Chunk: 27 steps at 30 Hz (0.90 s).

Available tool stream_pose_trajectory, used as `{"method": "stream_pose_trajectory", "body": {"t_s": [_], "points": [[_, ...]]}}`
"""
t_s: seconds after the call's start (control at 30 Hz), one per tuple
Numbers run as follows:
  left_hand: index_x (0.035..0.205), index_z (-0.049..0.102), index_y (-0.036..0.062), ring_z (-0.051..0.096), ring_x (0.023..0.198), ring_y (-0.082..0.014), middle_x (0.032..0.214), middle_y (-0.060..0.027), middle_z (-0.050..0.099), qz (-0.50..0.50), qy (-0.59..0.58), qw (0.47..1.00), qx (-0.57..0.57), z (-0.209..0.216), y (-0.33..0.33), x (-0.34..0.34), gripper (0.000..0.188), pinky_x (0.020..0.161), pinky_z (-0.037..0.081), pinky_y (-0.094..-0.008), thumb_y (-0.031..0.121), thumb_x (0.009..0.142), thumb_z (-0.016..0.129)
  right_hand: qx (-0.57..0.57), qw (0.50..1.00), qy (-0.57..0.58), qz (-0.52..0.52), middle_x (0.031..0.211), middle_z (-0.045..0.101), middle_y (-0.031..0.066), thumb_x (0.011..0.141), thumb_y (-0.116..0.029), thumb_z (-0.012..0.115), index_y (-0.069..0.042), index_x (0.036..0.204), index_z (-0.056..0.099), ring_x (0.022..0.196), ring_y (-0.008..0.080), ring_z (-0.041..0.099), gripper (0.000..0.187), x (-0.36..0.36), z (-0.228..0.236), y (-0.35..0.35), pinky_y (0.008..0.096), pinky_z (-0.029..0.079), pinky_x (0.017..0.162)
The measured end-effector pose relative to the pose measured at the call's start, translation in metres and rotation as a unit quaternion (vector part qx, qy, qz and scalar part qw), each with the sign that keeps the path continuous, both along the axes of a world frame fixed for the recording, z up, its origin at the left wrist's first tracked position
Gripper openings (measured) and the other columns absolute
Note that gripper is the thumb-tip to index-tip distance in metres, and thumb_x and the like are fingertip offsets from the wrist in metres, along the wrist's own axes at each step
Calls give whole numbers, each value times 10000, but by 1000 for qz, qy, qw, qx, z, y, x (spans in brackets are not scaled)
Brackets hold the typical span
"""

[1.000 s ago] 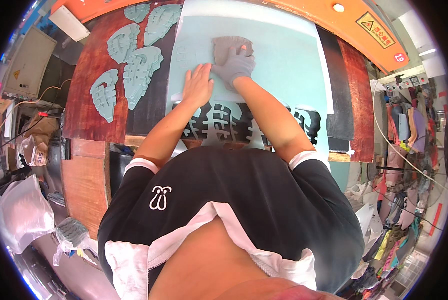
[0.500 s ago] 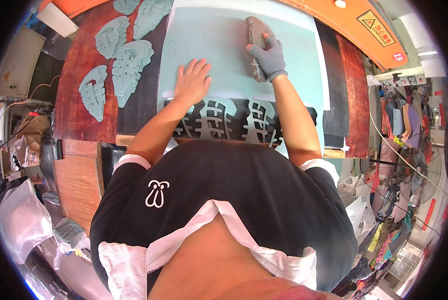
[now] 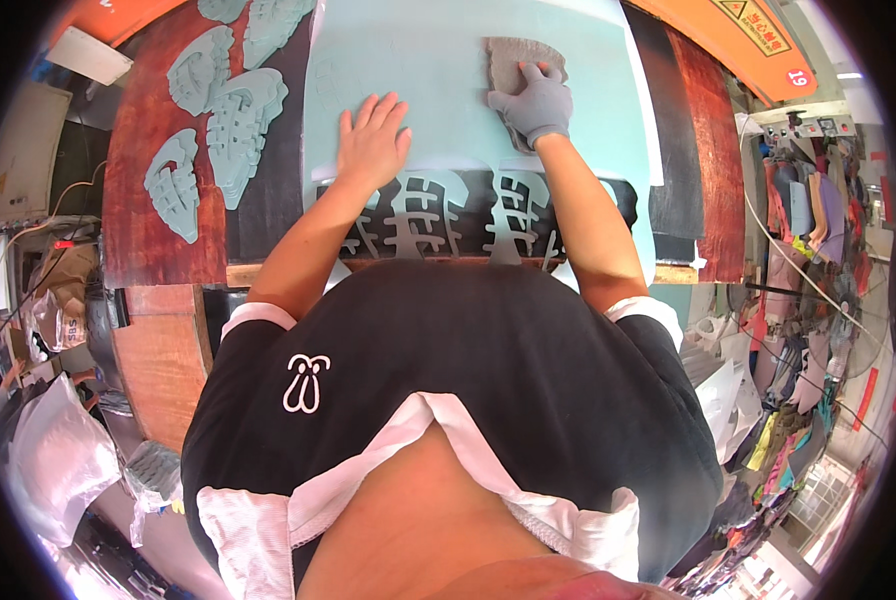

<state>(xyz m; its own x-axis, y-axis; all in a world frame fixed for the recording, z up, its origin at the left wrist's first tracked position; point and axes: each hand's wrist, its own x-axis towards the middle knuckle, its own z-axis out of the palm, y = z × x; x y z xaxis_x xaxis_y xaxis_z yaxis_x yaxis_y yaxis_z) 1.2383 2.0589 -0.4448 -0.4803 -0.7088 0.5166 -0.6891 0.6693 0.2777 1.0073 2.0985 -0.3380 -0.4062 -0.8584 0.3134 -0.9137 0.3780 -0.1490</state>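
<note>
Brown block's sitting nearer the sheet's right edge now. Right hand's covering it, can't tell if gripping; left hand's lying open.

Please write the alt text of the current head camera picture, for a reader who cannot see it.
A grey-gloved right hand is on a grey-brown block atop a pale green sheet, with the bare left hand spread over the sheet. Pale green cut-out pieces lie farther left.

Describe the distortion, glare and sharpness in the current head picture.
Head view: a round black border shows fisheye distortion; head view: shine whitens the plastic bag, lower left; head view: the gloved right hand looks fairly sharp.
</note>
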Motion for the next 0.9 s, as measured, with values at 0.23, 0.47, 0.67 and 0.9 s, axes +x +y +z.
{"method": "stream_pose_trajectory", "body": {"t_s": [0.23,0.47,0.67,0.9], "points": [[1257,495,139,356,1279,-237,1363,-28,430,4,4,1000,7,3,2,0,417,1031,237,-523,274,864,528,14,1000,-12,1,1362,405,107,595,-559,662,-130,1259,523,1108,355,460,803,1,-4,0,388,398,938],[1300,453,130,268,1332,-222,1420,-25,355,-3,-25,998,57,9,3,3,434,1073,177,-503,303,903,459,21,1000,-11,-5,1365,401,101,604,-566,660,-130,1273,509,1089,350,466,812,4,2,1,387,402,930],[1232,517,114,342,1291,-252,1360,-50,434,-7,4,999,48,14,2,3,392,1046,213,-517,264,870,529,17,999,-35,33,1362,393,138,649,-569,644,-105,1306,452,1137,373,446,827,-13,-7,-2,401,391,952],[1111,563,32,494,1128,-307,1198,-138,545,-1,155,988,-15,8,55,101,349,944,344,-434,185,803,622,-131,990,-48,24,1250,480,196,764,-434,662,-42,1225,486,1174,348,444,630,-100,-7,132,407,375,966]]}}
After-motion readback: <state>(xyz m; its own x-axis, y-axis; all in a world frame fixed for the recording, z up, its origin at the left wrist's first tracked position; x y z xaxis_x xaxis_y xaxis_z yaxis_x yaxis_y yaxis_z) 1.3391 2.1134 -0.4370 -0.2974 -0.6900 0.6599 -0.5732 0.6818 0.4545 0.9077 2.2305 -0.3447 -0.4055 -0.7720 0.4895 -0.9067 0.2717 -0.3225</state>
